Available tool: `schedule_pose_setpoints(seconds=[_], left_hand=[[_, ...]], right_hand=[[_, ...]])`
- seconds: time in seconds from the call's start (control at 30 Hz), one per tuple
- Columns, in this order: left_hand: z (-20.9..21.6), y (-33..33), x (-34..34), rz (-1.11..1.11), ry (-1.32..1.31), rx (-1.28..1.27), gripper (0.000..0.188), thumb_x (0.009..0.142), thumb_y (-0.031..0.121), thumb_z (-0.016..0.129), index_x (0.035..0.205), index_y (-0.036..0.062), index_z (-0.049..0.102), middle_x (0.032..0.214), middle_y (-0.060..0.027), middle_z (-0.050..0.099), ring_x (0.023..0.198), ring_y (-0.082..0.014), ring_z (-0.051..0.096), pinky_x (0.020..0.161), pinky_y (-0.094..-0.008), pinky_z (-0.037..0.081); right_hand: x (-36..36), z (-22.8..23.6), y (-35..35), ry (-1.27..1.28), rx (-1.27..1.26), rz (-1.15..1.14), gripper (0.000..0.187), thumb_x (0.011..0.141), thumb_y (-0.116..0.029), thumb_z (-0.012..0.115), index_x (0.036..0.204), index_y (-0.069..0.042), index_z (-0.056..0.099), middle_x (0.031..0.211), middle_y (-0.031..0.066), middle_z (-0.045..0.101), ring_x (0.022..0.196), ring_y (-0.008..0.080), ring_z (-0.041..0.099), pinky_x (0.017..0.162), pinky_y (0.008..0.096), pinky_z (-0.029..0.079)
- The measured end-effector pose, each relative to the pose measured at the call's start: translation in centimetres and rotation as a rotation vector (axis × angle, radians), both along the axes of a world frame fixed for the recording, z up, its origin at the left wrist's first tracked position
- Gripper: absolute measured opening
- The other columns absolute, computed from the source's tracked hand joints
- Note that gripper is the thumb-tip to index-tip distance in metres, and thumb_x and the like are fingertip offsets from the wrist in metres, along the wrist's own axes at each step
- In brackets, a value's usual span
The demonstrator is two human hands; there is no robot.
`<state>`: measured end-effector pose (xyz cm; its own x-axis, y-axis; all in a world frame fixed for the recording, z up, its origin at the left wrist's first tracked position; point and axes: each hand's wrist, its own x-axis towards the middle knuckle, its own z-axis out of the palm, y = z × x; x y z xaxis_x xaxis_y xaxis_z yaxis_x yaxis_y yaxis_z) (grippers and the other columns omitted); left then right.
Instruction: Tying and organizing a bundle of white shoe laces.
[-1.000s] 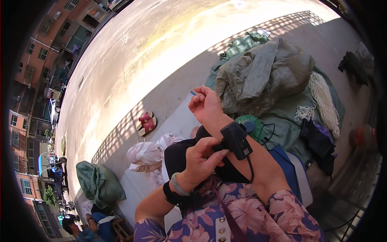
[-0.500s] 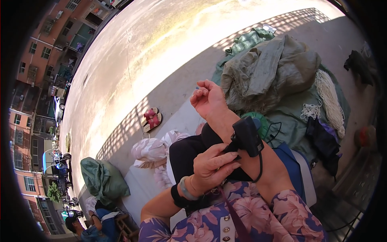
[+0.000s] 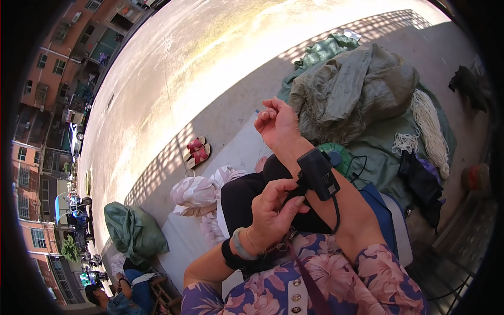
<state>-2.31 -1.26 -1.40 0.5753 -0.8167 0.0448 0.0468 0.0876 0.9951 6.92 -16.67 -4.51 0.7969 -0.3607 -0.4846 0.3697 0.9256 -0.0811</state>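
My left hand [image 3: 270, 209] is closed at my right wrist, thumb and fingers pinching the black strap of a small black box-shaped device [image 3: 318, 172]. The device sits on my right forearm, and a black cable runs from it down toward the elbow. Above it, my right hand [image 3: 279, 123] is raised palm up with the fingers curled in. A small blue tip shows beside its fingertips; the rest of that thing is hidden. A grey bangle [image 3: 242, 244] and a black band circle my left wrist.
A big greyish woven sack [image 3: 352, 94] lies on green sheeting ahead, beside a hank of white cord [image 3: 430, 134] and a dark folded cloth bag [image 3: 420, 184]. Red sandals [image 3: 198, 152] stand left of the pale mat. A green sack [image 3: 135, 231] and a seated person [image 3: 118, 299] are at lower left.
My right forearm has turned and shifted a little, so the device's flat face shows more. The left fingers have risen slightly along the strap, and the right fingers are more curled.
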Motion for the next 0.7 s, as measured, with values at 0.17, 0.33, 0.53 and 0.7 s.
schedule_pose_setpoints(seconds=[0.17,0.33,0.53,0.7], left_hand=[[1.0,-0.1,0.8,-0.084,0.01,0.129,0.036,0.084,-0.01,0.049,0.118,-0.0034,0.038,0.114,-0.0141,0.05,0.079,-0.0173,0.063,0.067,-0.0249,0.052],[1.6,-0.2,1.2,-0.026,0.127,0.048,0.046,0.083,-0.011,0.049,0.124,0.0009,0.032,0.118,-0.0161,0.046,0.074,-0.0169,0.062,0.065,-0.0249,0.052],[0.6,0.0,1.8,-0.03,0.153,0.035,0.048,0.083,-0.011,0.051,0.125,0.0023,0.031,0.113,-0.0129,0.047,0.071,-0.015,0.062,0.066,-0.0232,0.053],[-1.5,0.3,3.1,-0.079,0.155,0.071,0.029,0.082,-0.004,0.059,0.108,-0.0017,0.049,0.096,-0.007,0.054,0.068,-0.0097,0.06,0.063,-0.0223,0.052]], right_hand=[[0.3,-1.3,-0.2,-0.004,0.038,0.066,0.008,0.084,-0.014,0.049,0.081,-0.008,0.049,0.05,-0.0055,0.036,0.048,0.0103,0.043,0.051,0.0277,0.041],[0.8,-1.1,-1.5,-0.032,0.082,0.048,0.007,0.085,-0.012,0.048,0.081,-0.007,0.049,0.049,-0.0057,0.037,0.049,0.0099,0.044,0.052,0.0275,0.042],[0.9,-0.9,-0.9,-0.093,0.127,0.089,0.006,0.085,-0.011,0.047,0.083,-0.006,0.049,0.049,-0.0061,0.037,0.05,0.0096,0.044,0.052,0.0276,0.041],[0.4,-0.4,0.2,-0.15,0.176,0.144,0.007,0.086,-0.012,0.048,0.085,-0.005,0.05,0.049,-0.006,0.037,0.051,0.01,0.045,0.053,0.0283,0.042]])
